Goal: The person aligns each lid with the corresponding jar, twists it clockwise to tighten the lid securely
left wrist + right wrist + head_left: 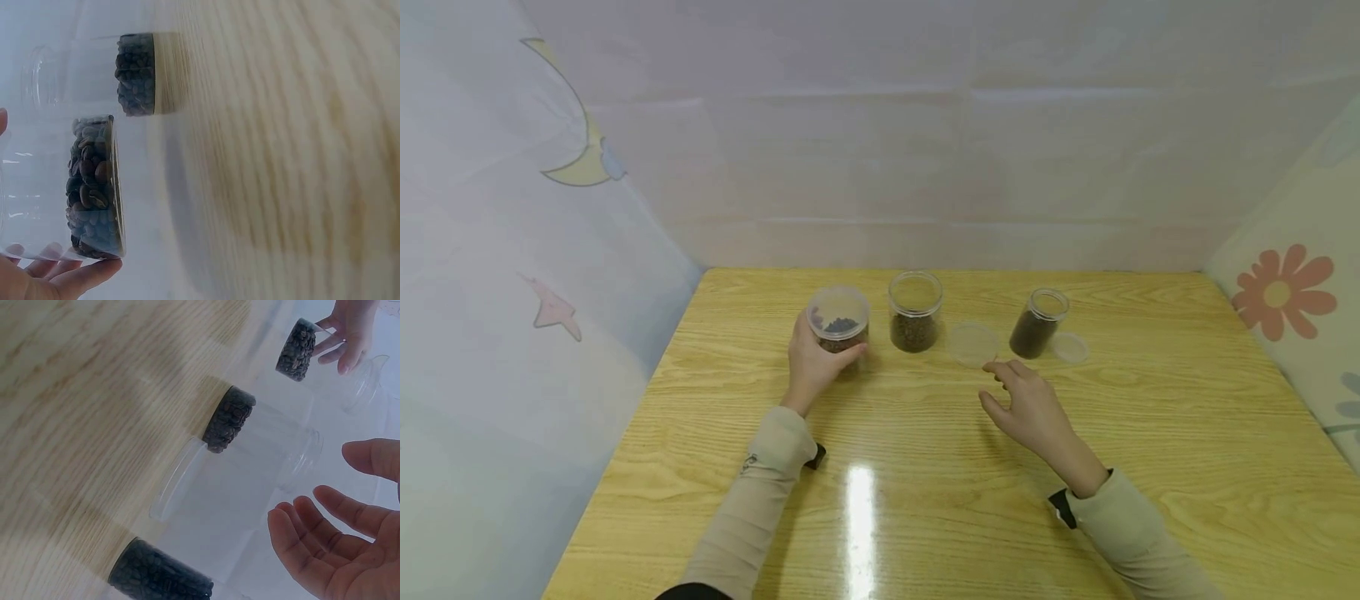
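My left hand (816, 364) grips a clear jar (841, 332) partly filled with coffee beans (92, 187), thumb on the near side and fingers around the far side. The left wrist view shows a gap between this jar's base and the wooden table. Just right of it stands a second clear jar (914, 321), uncovered, with beans in its lower part. My right hand (1028, 406) hovers with fingers loosely spread and holds nothing. Its fingertips are close to a clear round lid (973, 344) lying on the table.
A narrower jar (1036, 327) of dark beans stands further right, uncovered, with a small round lid (1070, 347) beside its base. The wooden table (955, 517) ends at a pale cloth backdrop (925, 183) behind and at both sides.
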`<act>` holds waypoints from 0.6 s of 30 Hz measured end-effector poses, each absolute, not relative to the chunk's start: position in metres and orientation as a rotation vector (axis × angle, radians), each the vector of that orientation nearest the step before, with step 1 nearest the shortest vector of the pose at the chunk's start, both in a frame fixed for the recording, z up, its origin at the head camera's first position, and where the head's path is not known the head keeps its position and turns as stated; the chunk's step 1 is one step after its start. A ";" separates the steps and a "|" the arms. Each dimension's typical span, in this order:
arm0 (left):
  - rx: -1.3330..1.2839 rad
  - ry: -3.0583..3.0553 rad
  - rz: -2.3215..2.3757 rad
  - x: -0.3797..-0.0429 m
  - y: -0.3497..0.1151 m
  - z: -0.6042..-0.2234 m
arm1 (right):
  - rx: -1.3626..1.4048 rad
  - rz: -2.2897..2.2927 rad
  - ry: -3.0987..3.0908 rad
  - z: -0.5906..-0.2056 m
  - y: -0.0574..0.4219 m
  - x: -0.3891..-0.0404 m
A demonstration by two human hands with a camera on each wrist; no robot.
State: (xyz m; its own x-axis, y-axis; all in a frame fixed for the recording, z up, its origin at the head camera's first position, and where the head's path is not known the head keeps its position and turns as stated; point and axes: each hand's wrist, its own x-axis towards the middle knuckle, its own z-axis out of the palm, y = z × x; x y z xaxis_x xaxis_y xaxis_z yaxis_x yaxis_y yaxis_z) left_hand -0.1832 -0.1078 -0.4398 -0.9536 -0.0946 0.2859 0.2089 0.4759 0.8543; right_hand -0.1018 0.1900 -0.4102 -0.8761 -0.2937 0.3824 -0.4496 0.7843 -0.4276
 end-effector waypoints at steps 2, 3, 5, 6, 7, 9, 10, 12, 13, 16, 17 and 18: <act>-0.082 -2.439 -1.465 -0.186 -0.109 -0.440 | 0.576 0.749 -2.676 -0.410 0.190 -0.102; -0.077 -2.438 -1.469 -0.186 -0.109 -0.440 | 0.576 0.748 -2.676 -0.411 0.190 -0.102; -0.075 -2.434 -1.482 -0.189 -0.110 -0.440 | 0.576 0.745 -2.676 -0.411 0.190 -0.102; -0.071 -2.432 -1.485 -0.190 -0.111 -0.440 | 0.575 0.744 -2.677 -0.411 0.190 -0.102; -0.068 -2.430 -1.489 -0.191 -0.111 -0.440 | 0.573 0.745 -2.680 -0.411 0.190 -0.102; -0.061 -2.426 -1.489 -0.194 -0.112 -0.440 | 0.569 0.746 -2.685 -0.411 0.190 -0.102; -0.057 -2.430 -1.481 -0.195 -0.113 -0.440 | 0.569 0.746 -2.687 -0.411 0.190 -0.102; -0.047 -2.434 -1.465 -0.198 -0.114 -0.440 | 0.567 0.747 -2.690 -0.411 0.190 -0.102; -0.044 -2.433 -1.458 -0.199 -0.114 -0.441 | 0.566 0.747 -2.691 -0.411 0.190 -0.102; -0.043 -2.427 -1.446 -0.203 -0.115 -0.441 | 0.565 0.743 -2.690 -0.412 0.191 -0.103; -0.045 -2.424 -1.444 -0.204 -0.116 -0.441 | 0.566 0.742 -2.688 -0.412 0.191 -0.102; -0.044 -2.424 -1.440 -0.205 -0.116 -0.441 | 0.566 0.740 -2.687 -0.412 0.192 -0.103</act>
State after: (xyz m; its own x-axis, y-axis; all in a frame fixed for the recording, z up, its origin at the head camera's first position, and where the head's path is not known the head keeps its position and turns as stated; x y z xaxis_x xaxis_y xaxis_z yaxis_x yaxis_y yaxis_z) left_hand -0.2048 -0.1160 -0.4414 -0.9482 -0.1353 0.2873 0.1876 0.4910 0.8507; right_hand -0.1025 0.1916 -0.4121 -0.8785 -0.2917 0.3784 -0.4443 0.7900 -0.4224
